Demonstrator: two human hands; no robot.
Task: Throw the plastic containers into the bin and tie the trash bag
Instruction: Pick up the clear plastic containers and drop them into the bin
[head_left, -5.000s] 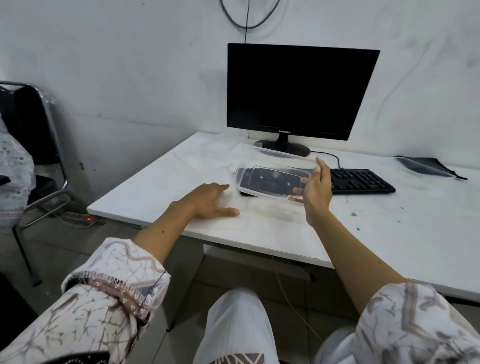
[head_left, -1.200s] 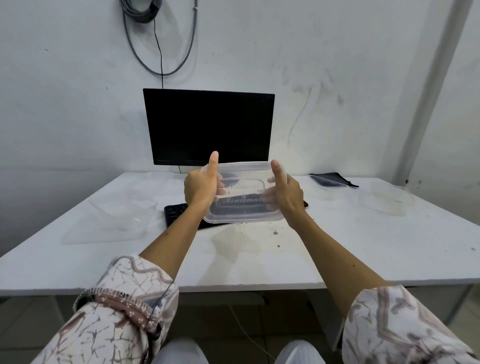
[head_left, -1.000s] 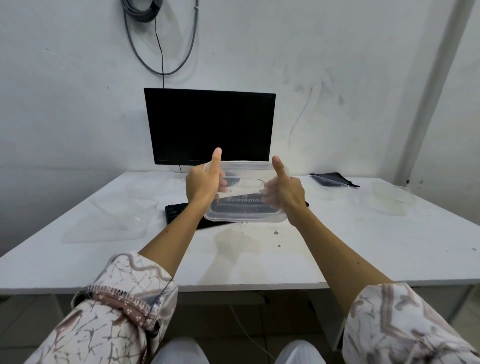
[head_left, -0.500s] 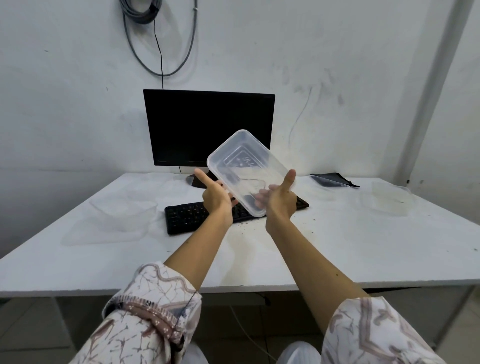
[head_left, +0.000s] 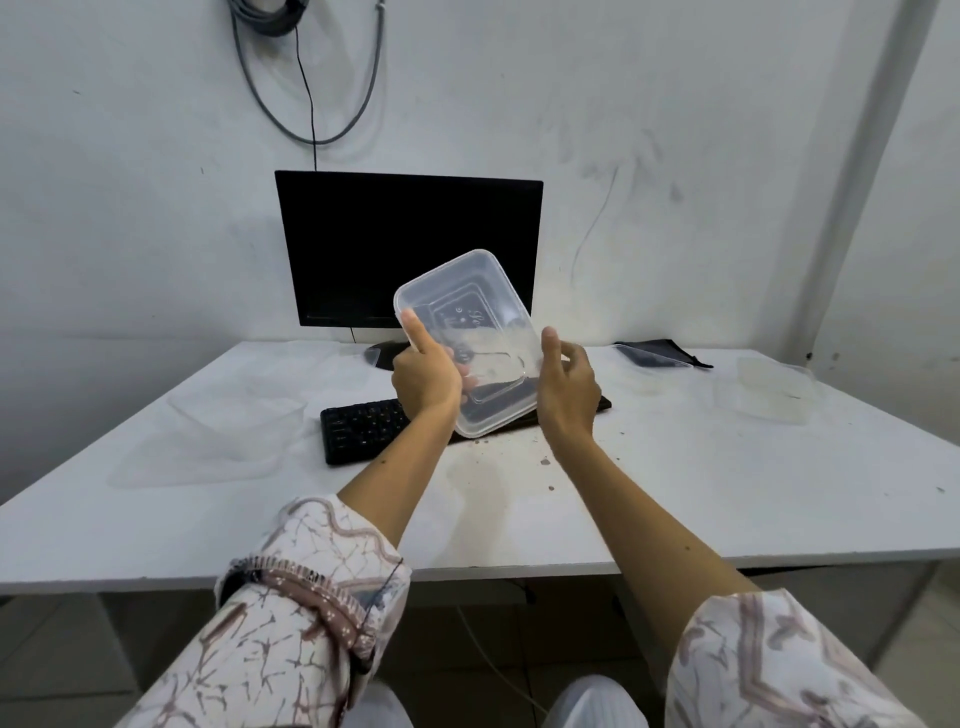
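A clear plastic container (head_left: 470, 338) is held tilted in the air above the keyboard (head_left: 363, 428), in front of the lower part of the monitor (head_left: 405, 244). It is gripped by the left hand (head_left: 426, 376) along its left edge, the thumb pressed up along the rim and the fingers curled behind the clear wall. The right hand (head_left: 566, 387) is set at the container's right edge, with the thumb laid against the rim and the fingers loosely curled; whether those fingers touch the container cannot be told. The container's upper end is leaned away toward the monitor and its lower corner is hung just over the white counter (head_left: 675, 493). A second clear container (head_left: 774, 395) is seen on the counter far to the right, well apart from the hands, and a clear lid (head_left: 208, 441) is laid flat on the left side. A dark pouch (head_left: 662, 353) is placed at the back right, near the wall. Small dark crumbs (head_left: 545, 461) are scattered on the counter just below the held container. Grey cables (head_left: 311, 104) are hung on the wall above the monitor. Patterned sleeves (head_left: 291, 623) are seen at the bottom.
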